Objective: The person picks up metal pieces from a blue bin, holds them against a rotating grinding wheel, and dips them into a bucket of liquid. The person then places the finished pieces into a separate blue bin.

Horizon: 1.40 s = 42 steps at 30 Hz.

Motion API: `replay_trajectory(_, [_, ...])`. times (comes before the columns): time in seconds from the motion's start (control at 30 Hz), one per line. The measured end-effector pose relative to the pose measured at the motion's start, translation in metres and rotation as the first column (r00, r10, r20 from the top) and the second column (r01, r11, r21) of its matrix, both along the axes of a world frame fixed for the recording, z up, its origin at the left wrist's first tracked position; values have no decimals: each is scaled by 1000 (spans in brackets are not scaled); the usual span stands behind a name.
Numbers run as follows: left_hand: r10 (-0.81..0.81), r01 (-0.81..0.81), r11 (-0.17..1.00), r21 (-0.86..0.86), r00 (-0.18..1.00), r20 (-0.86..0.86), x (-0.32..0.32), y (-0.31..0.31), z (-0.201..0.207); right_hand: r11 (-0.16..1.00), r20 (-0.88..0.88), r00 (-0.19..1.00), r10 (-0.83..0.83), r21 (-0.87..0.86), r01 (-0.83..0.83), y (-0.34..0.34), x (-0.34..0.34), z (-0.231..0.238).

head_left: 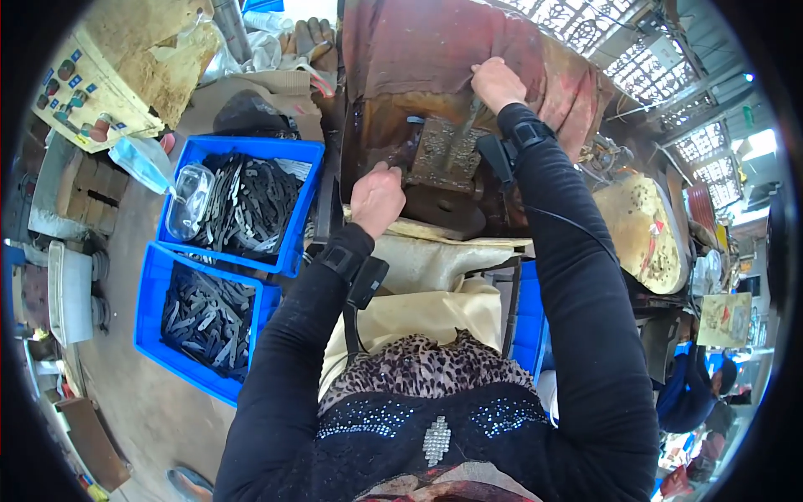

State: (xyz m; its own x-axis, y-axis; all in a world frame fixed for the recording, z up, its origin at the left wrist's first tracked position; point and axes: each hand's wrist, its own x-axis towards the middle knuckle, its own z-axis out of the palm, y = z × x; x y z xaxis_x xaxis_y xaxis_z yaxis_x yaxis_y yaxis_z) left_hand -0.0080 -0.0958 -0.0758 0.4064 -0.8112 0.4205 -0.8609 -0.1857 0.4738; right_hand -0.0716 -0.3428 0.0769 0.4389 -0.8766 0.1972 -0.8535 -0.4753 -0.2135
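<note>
My left hand (378,199) is at the near left edge of a grimy machine bay, its fingers curled together. Whatever they hold, if anything, is hidden. My right hand (499,84) is farther away and higher, closed in front of a dark red cloth (418,50). A slim bar (462,138) slants up toward its palm; whether the hand grips it I cannot tell. Between and below the hands lies a wet, speckled metal block (439,155). In front of the block is a dark round disc (443,209). Each wrist wears a strapped black device.
Two blue bins (149,314) of dark flat metal pieces stand to the left, a clear plastic container (191,201) in the upper one. A control panel (100,109) with knobs is at upper left, gloves (311,42) beyond. Another person (694,389) is at far right.
</note>
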Motion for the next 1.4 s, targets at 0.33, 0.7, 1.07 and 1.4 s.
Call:
replay_trajectory(0.33, [22,-22,1000,15,1000,16,2,-2,-5,998,-20,998,53,-17,-53,-3,0,-3])
replay_trajectory(0.7, [32,-33,999,35,998,54,2,1,-5,1000,1,1000,14,22,-14,3,0,1])
replay_trajectory(1.07, [25,-29,998,52,996,80,4,2,-7,1000,11,1000,16,15,-17,3,4,0])
replay_trajectory(1.4, [71,-68,997,-43,996,62,2,-1,-5,956,98,969,226,-215,-201,55,-62,-10])
